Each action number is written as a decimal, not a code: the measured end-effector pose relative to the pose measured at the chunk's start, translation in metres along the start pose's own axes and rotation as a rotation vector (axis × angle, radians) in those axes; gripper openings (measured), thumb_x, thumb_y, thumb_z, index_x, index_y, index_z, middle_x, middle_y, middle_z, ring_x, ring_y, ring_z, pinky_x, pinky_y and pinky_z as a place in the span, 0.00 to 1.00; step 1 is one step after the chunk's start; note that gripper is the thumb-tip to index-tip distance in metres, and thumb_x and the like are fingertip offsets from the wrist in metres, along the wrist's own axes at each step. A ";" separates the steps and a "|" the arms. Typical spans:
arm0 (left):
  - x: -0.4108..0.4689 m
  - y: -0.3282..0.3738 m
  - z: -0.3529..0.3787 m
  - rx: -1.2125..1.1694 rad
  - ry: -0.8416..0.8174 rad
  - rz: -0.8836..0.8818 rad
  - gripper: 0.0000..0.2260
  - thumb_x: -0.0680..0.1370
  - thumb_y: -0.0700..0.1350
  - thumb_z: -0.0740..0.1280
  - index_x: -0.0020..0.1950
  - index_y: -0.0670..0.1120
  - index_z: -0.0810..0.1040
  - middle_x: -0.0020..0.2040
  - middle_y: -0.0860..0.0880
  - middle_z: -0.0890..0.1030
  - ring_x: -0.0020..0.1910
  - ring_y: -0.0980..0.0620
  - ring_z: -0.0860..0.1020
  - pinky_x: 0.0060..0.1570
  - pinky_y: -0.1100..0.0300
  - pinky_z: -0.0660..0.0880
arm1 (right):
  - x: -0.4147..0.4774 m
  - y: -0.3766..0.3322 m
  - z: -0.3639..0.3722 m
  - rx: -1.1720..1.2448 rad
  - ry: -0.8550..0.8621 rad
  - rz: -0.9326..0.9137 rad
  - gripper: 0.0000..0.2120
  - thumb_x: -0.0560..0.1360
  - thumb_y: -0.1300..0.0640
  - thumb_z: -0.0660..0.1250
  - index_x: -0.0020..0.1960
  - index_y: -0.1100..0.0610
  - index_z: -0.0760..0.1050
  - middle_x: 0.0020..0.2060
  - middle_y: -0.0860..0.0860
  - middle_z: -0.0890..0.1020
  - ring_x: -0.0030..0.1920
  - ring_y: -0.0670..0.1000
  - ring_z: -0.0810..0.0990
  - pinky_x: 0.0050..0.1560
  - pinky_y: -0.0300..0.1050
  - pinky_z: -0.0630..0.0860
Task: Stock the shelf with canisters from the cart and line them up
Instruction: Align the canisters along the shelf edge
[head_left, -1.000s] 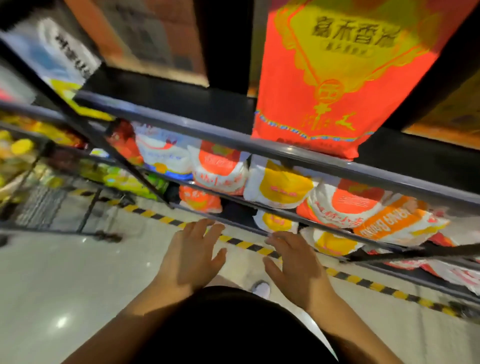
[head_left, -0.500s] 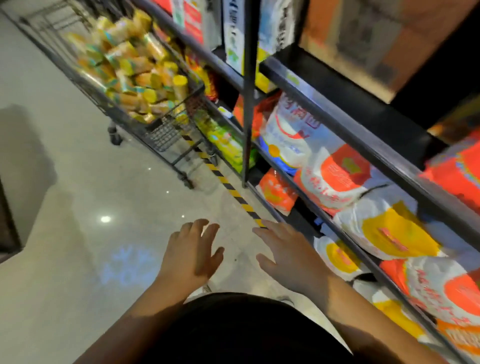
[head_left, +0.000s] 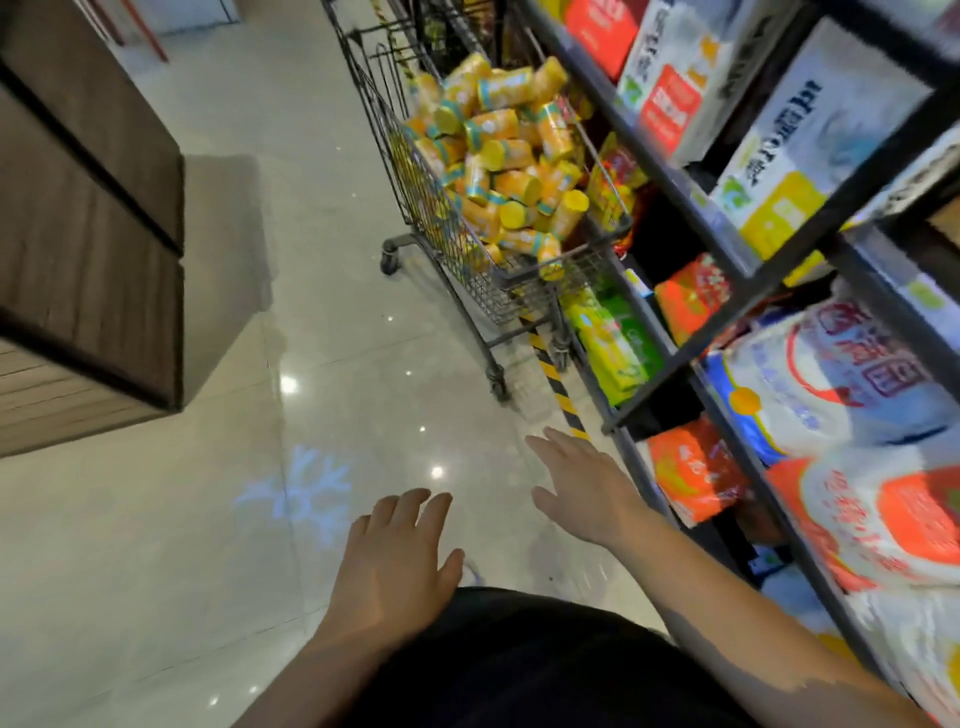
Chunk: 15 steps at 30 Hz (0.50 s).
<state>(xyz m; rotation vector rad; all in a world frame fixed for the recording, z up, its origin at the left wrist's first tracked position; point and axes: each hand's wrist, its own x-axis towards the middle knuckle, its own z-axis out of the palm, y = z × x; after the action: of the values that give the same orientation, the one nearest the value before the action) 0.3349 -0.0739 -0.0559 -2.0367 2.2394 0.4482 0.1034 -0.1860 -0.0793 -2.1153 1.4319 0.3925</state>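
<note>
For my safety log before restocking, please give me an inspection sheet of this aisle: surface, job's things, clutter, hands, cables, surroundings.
Surface: glossy floor; striped tape runs along the foot of the shelf.
Job's things: canisters lie heaped in the cart, which stands beside the shelf; none seen on the shelf.
Clutter: nothing seen.
Hands: left hand and right hand are both open and empty, short of the cart.
Cables: nothing seen.
Surroundings: bags fill the shelf; brown cabinet at the left; a snowflake light on the floor.
</note>
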 end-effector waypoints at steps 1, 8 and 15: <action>0.008 -0.004 -0.002 -0.016 -0.004 -0.015 0.24 0.71 0.60 0.61 0.62 0.50 0.79 0.57 0.49 0.82 0.51 0.45 0.82 0.43 0.50 0.79 | 0.000 -0.004 -0.004 0.027 0.006 -0.006 0.32 0.83 0.45 0.59 0.83 0.48 0.50 0.82 0.50 0.52 0.80 0.54 0.54 0.77 0.51 0.58; 0.119 0.001 -0.026 -0.241 0.040 0.012 0.32 0.80 0.59 0.64 0.80 0.48 0.61 0.80 0.44 0.62 0.75 0.42 0.65 0.70 0.47 0.69 | -0.018 0.007 -0.051 0.086 0.154 -0.005 0.29 0.82 0.44 0.60 0.81 0.44 0.57 0.80 0.45 0.57 0.79 0.48 0.54 0.77 0.44 0.52; 0.259 0.005 -0.054 -0.171 0.068 -0.007 0.29 0.80 0.58 0.63 0.78 0.48 0.62 0.77 0.45 0.65 0.72 0.43 0.67 0.65 0.49 0.71 | 0.020 0.060 -0.101 0.084 0.177 0.006 0.29 0.81 0.39 0.60 0.79 0.42 0.58 0.80 0.42 0.55 0.80 0.47 0.49 0.76 0.41 0.49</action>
<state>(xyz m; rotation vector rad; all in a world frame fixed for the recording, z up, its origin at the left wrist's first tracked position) 0.3079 -0.3369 -0.0697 -2.1719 2.3053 0.5980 0.0495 -0.2769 -0.0251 -2.1220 1.5254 0.1467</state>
